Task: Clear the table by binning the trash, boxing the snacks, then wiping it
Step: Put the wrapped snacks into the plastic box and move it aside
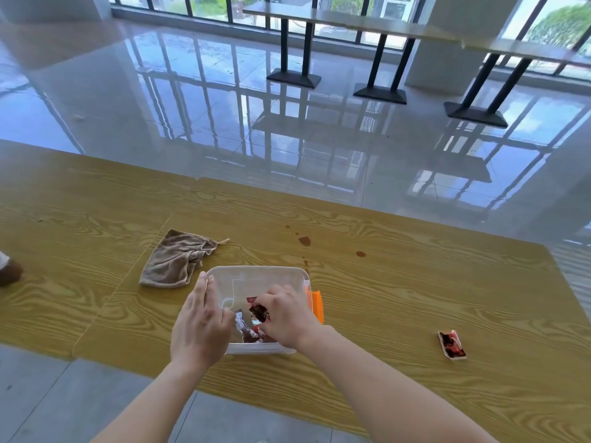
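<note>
A clear plastic box (259, 274) with an orange clip stands near the front edge of the wooden table (415, 282). My left hand (200, 324) lies flat against the box's left wall, fingers extended. Over the inside of the box, my right hand (287, 314) pinches a dark red snack packet (259, 312). More wrapped snacks (246, 332) lie on the box floor. Another red snack packet (452, 344) rests on the table to the right. A brown cloth (177, 259) lies crumpled left of the box.
Reddish-brown stains (304, 240) spot the table behind the box. A dark object (9, 271) sits at the table's left edge, partly cut off. Beyond the table lies a glossy tiled floor with black-legged tables (294, 43) by the windows.
</note>
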A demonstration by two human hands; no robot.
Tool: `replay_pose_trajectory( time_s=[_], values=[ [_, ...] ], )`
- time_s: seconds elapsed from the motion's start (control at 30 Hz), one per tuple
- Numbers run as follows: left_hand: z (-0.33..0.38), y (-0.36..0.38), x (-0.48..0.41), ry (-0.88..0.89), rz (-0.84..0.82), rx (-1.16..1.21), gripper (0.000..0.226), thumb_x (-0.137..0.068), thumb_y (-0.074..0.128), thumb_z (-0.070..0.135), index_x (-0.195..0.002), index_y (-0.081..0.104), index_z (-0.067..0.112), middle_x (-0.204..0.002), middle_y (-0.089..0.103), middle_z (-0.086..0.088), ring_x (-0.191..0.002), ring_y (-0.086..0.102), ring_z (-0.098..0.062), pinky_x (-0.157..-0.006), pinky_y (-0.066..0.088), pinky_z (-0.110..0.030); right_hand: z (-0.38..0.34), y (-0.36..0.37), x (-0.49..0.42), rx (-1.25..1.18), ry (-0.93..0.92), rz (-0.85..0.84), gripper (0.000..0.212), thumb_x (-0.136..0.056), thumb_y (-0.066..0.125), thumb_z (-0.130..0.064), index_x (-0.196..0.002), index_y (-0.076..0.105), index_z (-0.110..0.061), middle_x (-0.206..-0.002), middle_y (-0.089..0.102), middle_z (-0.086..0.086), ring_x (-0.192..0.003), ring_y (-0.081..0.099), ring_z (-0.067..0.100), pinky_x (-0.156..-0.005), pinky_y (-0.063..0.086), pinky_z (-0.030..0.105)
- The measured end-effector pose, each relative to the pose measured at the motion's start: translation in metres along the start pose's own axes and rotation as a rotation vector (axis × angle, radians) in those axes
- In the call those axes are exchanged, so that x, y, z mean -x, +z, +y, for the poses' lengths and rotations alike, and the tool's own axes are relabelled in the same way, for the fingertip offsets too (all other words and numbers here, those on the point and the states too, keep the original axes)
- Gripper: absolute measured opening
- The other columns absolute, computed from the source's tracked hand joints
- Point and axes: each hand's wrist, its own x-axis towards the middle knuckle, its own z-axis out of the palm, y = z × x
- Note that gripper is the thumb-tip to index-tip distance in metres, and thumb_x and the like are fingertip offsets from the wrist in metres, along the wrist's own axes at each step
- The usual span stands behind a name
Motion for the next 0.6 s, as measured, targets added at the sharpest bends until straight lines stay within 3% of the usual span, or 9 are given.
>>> replay_pose_trajectory(
  time_s=[0.13, 0.33, 0.47, 0.6],
  values=[
    [-0.001, 0.001, 0.0, 0.011, 0.014, 0.006, 0.069, -0.092, 0.03, 0.029, -0.146, 0.026, -0.014, -0.156, 0.028, -0.03, -0.148, 0.024, -0.034, -0.117, 0.03, -0.043, 0.007, 0.0, 0.004, -0.05, 0.027, -0.008, 0.047, -0.085, 0.072, -0.029, -0.13, 0.064, -0.02, -0.121, 0.06, 0.007, -0.112, 0.048, 0.029, -0.1, 0.04, 0.035],
    [-0.004, 0.003, -0.002, -0.001, -0.003, 0.029, 0.077, -0.092, 0.031, 0.04, -0.152, 0.017, -0.006, -0.162, 0.015, -0.02, -0.149, 0.019, -0.028, -0.12, 0.024, -0.039, 0.023, -0.03, 0.034, -0.185, -0.004, 0.333, 0.033, -0.086, 0.073, -0.017, -0.118, 0.071, -0.015, -0.115, 0.069, 0.002, -0.107, 0.058, 0.021, -0.093, 0.044, 0.026],
    [-0.005, 0.004, -0.002, 0.012, -0.02, -0.003, 0.079, -0.092, 0.021, 0.044, -0.153, 0.014, -0.006, -0.163, 0.011, -0.02, -0.15, 0.015, -0.027, -0.121, 0.021, -0.039, 0.08, -0.056, 0.065, -0.14, 0.235, 0.464, 0.032, -0.086, 0.074, -0.017, -0.118, 0.07, -0.016, -0.118, 0.069, 0.002, -0.109, 0.061, 0.018, -0.093, 0.05, 0.032],
    [-0.005, 0.005, -0.003, 0.005, -0.018, -0.007, 0.083, -0.089, 0.018, 0.048, -0.152, 0.015, -0.006, -0.163, 0.012, -0.021, -0.151, 0.012, -0.027, -0.122, 0.018, -0.038, 0.16, -0.064, 0.102, -0.015, 0.582, 0.349, 0.04, -0.089, 0.071, -0.019, -0.129, 0.064, -0.015, -0.13, 0.064, 0.007, -0.122, 0.056, 0.025, -0.103, 0.046, 0.038]
  ],
)
